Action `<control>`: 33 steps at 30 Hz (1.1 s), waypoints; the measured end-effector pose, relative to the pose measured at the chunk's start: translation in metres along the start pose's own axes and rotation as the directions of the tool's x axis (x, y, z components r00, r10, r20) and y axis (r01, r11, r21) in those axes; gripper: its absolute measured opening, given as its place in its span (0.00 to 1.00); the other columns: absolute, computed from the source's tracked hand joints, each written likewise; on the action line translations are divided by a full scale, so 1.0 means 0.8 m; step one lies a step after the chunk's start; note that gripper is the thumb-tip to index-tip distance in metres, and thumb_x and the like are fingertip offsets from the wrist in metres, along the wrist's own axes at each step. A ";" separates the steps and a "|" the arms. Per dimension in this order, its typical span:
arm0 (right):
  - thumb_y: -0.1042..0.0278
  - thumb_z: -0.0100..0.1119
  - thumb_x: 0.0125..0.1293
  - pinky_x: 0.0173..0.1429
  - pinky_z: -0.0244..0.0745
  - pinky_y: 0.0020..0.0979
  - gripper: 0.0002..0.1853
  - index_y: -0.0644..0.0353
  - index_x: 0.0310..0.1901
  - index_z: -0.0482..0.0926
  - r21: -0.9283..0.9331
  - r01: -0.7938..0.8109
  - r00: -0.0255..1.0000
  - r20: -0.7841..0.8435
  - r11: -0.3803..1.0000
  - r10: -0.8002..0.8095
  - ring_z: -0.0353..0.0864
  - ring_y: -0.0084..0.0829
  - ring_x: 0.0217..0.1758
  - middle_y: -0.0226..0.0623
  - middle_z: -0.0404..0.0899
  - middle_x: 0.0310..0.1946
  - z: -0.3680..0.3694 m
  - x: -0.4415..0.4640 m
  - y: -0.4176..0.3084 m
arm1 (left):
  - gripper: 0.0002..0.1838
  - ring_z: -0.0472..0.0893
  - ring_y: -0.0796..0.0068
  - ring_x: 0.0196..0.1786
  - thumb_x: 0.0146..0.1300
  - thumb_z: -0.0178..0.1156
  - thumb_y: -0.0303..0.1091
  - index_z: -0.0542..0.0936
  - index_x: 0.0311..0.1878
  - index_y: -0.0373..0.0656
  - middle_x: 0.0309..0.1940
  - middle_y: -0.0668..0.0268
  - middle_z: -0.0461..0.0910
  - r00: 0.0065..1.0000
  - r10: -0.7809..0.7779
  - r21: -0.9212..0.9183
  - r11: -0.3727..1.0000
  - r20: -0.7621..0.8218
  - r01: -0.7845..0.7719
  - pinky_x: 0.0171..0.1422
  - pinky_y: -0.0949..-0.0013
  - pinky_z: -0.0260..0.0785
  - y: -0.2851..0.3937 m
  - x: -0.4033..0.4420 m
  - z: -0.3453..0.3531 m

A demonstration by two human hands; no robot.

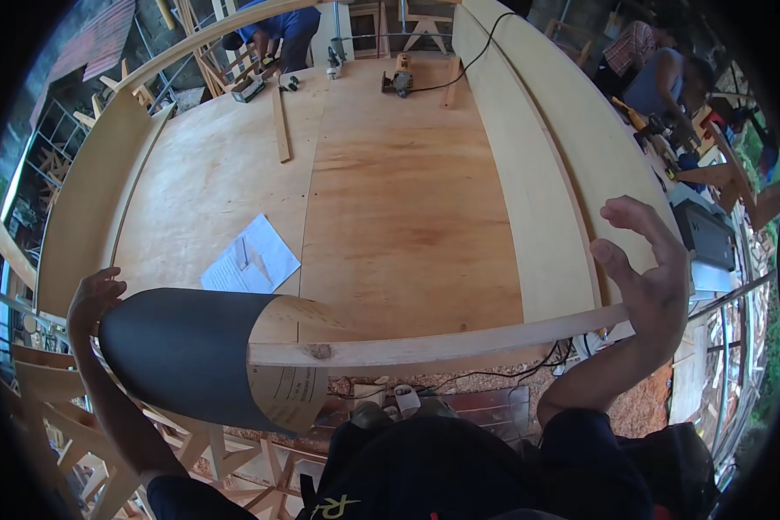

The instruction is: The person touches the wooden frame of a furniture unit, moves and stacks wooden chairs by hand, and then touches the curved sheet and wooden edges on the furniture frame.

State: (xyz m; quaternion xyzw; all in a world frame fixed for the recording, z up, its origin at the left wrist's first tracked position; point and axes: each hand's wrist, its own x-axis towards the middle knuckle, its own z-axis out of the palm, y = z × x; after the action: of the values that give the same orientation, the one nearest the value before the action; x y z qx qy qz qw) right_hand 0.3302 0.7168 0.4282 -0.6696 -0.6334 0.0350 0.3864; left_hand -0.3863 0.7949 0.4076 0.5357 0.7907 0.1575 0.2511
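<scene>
A dark grey sandpaper sheet [191,351] with a printed tan backing lies curved over the left part of a pale wooden rail [442,345] in front of my body. By the sheet's left end is my left hand [95,299], its fingers loosely bent and apart; whether it touches the sheet I cannot tell. My right hand [654,269] is raised at the rail's right end, thumb and fingers spread in a curve with nothing between them. Beyond the rail, a printed paper [253,257] lies on the plywood panel [407,217].
Tall wooden side boards [529,173] border the panel. A corded power tool [399,76], a wood strip [281,126] and a small tool [250,88] lie at the far end. One person [282,35] bends there; others [659,78] are at the right. Cables [537,368] hang below the rail.
</scene>
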 end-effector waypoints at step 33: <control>0.32 0.66 0.59 0.46 0.77 0.30 0.33 0.63 0.41 0.86 -0.057 -0.140 0.919 0.365 0.989 0.151 0.83 0.28 0.38 0.39 0.84 0.33 -0.004 0.006 0.027 | 0.33 0.81 0.69 0.50 0.60 0.68 0.58 0.82 0.57 0.38 0.45 0.60 0.82 0.962 0.274 -0.176 0.947 0.000 -0.270 0.55 0.67 0.73 -0.036 0.053 -0.014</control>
State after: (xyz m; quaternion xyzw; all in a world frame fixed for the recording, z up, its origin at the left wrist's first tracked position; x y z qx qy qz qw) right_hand 0.3507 0.7217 0.4207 -0.7020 -0.6435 0.1789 0.2472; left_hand -0.4278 0.8238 0.3924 0.6173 0.6894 0.2528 0.2825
